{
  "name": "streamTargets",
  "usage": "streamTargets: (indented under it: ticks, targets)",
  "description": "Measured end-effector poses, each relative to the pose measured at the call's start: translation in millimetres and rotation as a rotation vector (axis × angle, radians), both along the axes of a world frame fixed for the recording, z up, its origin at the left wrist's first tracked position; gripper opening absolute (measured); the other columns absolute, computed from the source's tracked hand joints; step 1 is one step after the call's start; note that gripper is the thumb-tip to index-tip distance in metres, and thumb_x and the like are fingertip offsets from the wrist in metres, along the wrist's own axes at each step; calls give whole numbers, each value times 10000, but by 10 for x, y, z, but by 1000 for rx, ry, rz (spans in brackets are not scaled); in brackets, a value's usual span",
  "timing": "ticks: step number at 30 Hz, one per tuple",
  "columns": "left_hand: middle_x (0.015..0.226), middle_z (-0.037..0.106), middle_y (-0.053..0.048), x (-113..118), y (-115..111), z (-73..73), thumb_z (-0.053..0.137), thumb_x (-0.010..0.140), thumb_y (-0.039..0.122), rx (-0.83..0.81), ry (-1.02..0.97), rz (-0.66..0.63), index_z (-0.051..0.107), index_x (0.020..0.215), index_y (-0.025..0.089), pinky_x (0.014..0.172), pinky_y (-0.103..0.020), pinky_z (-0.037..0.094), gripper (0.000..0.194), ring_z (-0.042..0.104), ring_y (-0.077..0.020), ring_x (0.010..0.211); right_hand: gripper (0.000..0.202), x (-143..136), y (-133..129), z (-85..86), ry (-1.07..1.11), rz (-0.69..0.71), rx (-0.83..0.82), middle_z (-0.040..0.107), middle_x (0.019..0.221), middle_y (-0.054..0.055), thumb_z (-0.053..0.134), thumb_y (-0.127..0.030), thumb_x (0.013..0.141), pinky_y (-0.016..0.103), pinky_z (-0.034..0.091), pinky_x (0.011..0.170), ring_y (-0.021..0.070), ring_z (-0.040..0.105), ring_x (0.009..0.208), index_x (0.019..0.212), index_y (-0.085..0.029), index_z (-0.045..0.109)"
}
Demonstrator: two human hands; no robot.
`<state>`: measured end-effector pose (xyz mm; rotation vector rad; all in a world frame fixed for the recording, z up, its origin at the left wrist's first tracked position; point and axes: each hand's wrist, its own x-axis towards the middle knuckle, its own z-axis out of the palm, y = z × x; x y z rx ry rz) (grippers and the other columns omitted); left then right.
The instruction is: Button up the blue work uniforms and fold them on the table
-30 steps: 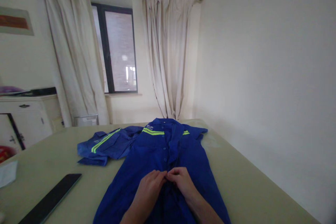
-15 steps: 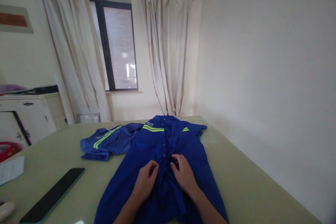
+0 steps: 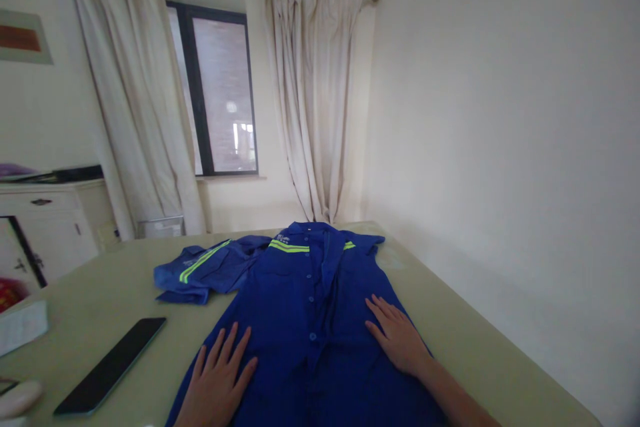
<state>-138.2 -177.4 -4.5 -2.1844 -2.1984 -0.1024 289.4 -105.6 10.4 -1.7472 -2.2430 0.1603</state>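
Note:
A dark blue work shirt (image 3: 285, 300) with yellow-green stripes lies front side up, its collar pointing away from me. Buttons run down its middle, and the front placket is rumpled near the chest. My left hand (image 3: 217, 373) rests open on the shirt's lower left side, fingers spread. On the right side of the shirt, my right hand (image 3: 397, 337) lies flat with its fingers stretched out. Neither hand grips the cloth. Beyond the left hand, a second blue garment (image 3: 210, 270) with a similar stripe lies loosely bunched beside the shirt.
The pale green table (image 3: 480, 353) runs along a white wall on the right. A dark flat slab (image 3: 113, 367) lies at left, near a paper sheet (image 3: 23, 327) and a whitish rounded object (image 3: 19, 399). A white cabinet (image 3: 55, 220), curtains (image 3: 320, 93) and a window (image 3: 225, 93) stand behind.
Both hands have moved apart from the shirt's middle to its sides. Their curled fingers have straightened and spread. The shirt's lower front now lies flatter.

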Motion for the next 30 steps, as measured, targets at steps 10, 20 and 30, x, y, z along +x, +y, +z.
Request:
streamTargets:
  ticks: [10, 20, 30]
  targets:
    - [1300, 682, -186, 749, -19, 648, 416, 954, 232, -117, 103, -26, 705, 1233, 174, 965, -513, 487, 406, 607, -364, 1244, 467, -1296, 154, 658, 26, -182, 51, 734, 1012, 130, 432, -579, 1008, 327, 498, 806, 257, 705, 960, 984, -197, 700]
    - [1106, 640, -71, 1430, 832, 232, 393, 991, 195, 142, -425, -233, 653, 1094, 230, 907, -315, 471, 281, 635, -206, 1034, 116, -1512, 224, 203, 189, -247, -47, 750, 962, 117, 579, -248, 886, 328, 482, 700, 288, 726, 885, 954, -205, 662]
    - [1031, 648, -74, 1298, 870, 75, 334, 975, 197, 115, -684, -255, 597, 985, 230, 896, -340, 474, 265, 619, -221, 1003, 78, -1586, 314, 220, 791, -69, -12, 692, 729, -5, 572, -232, 847, 244, 440, 642, 168, 657, 685, 784, -224, 619]
